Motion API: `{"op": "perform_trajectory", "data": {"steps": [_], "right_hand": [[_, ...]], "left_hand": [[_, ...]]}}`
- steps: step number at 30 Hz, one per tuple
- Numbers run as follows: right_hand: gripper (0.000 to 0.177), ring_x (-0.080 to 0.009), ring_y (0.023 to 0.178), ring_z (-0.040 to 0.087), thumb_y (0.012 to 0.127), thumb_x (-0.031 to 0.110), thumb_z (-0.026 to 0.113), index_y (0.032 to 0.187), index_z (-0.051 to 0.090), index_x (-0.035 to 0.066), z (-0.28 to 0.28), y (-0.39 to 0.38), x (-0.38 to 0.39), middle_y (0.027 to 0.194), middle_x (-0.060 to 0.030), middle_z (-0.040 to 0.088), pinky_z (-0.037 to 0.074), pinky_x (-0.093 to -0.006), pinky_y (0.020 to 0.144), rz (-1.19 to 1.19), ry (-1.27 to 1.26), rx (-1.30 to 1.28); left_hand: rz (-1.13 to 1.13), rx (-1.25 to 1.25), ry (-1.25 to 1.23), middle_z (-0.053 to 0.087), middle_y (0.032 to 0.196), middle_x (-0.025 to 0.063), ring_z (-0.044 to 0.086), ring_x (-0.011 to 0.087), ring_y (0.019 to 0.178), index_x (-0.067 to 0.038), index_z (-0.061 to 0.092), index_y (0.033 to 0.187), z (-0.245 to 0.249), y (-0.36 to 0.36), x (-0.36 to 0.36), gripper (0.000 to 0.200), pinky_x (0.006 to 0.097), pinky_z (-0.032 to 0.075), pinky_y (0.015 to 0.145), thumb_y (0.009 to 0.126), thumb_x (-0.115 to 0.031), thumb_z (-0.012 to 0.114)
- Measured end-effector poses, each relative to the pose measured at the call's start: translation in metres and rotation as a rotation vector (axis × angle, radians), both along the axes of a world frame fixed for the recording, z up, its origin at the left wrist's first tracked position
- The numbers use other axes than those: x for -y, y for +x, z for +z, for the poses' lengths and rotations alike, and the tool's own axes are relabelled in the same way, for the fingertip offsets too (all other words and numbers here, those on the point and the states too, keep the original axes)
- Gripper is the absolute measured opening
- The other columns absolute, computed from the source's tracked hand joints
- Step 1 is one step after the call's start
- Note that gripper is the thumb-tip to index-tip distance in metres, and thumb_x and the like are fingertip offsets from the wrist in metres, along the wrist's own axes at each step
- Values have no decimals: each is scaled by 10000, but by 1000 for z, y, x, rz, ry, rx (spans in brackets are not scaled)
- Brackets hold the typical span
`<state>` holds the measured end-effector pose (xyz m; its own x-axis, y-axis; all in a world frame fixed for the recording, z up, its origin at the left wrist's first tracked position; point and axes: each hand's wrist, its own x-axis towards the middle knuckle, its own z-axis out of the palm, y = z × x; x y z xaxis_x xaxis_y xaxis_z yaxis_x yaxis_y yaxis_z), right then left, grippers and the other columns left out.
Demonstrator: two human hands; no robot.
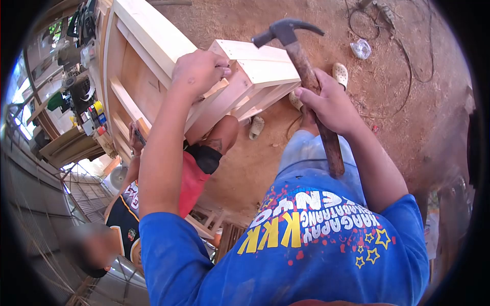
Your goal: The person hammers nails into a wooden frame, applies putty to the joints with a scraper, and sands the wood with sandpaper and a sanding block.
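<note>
My right hand [334, 104] is wrapped round the wooden handle of a claw hammer [291, 34]. The hammer is raised, its dark head beside the corner of a pale wooden drawer-like frame [270, 71]. My left hand [200, 74] is closed at the near end of that frame, its fingertips bent together by the joint. Whatever sits between those fingers is too small or hidden to make out. Behind the left hand stands a larger wooden cabinet-like frame [153, 38] with a brown panel inside.
At the left another person in red shorts [196, 178] sits close to the frame, with a hand [137, 137] near its lower edge. A cable [408, 76] and a clear plastic bag [361, 49] lie on the dirt floor [245, 168]. Tools and boards crowd the far left.
</note>
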<state>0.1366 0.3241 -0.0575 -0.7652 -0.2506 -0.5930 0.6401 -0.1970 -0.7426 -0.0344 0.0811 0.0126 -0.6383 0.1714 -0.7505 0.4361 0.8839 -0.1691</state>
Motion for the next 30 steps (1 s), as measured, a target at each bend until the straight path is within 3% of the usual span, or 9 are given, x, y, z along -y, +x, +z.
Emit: {"op": "perform_trajectory", "data": {"steps": [9,12,16,18,21,23,24,27,30], "right_hand": [[285,-88,535,567,1022,223,642,1163,525,4,-12,-2,15,691,-5,594,473,-282,504,-191,-25,11],[311,-71,540,535,1033,245,650,1212,516,29,-13,0,30,721,15,557,460,-252,504,-236,-130,58],[292,-75,544,538,1038,207,628,1221,509,13,-27,6,53,764,-1,566,466,-264,493,-137,-66,1],[289,-76,545,542,1035,206,630,1214,512,13,-36,5,53,766,-3,567,467,-264,491,81,42,-102],[260,-86,546,555,1032,206,631,1172,514,21,-36,1,44,758,-13,576,475,-270,492,42,49,-107],[253,-90,546,560,1032,210,632,1146,510,20,-24,-2,36,754,-21,580,478,-273,492,-157,7,-45],[333,-179,618,669,993,250,645,1113,537,-42,-14,-6,29,845,-133,677,537,-351,584,-203,80,52],[319,-177,600,658,996,248,639,1092,530,-35,-22,-5,46,842,-137,675,534,-348,578,-384,114,101],[349,-186,597,665,990,263,639,1122,535,-43,-41,9,57,866,-150,685,539,-353,571,-5,148,-133]], "left_hand": [[-25,-61,14,780,901,64,739,291,887,-243,834,1050,-9,4,7,230,420,563,846,929,-399,716],[-24,-56,-10,782,912,72,740,296,890,-243,833,1061,-9,4,6,240,419,562,851,931,-409,718],[-35,-50,-25,785,924,78,740,301,892,-237,832,1068,-8,4,3,244,420,562,849,932,-405,720],[-35,-39,-32,785,927,78,740,304,892,-234,832,1069,-6,6,2,247,418,561,849,929,-405,723],[-44,-21,-42,785,951,77,739,311,907,-264,830,1075,-7,3,1,236,423,567,860,924,-411,725],[-36,-6,-49,784,994,77,739,320,935,-329,825,1091,-5,3,2,219,438,579,881,924,-420,715],[-36,4,-57,784,990,76,738,319,931,-330,826,1084,-5,4,2,214,436,579,881,923,-419,716],[-38,4,-56,784,974,79,736,316,921,-298,831,1066,-5,2,1,214,427,573,877,918,-415,728],[-27,-11,-50,784,960,92,733,316,918,-227,839,1048,-3,6,0,246,411,559,866,914,-413,748]]}}
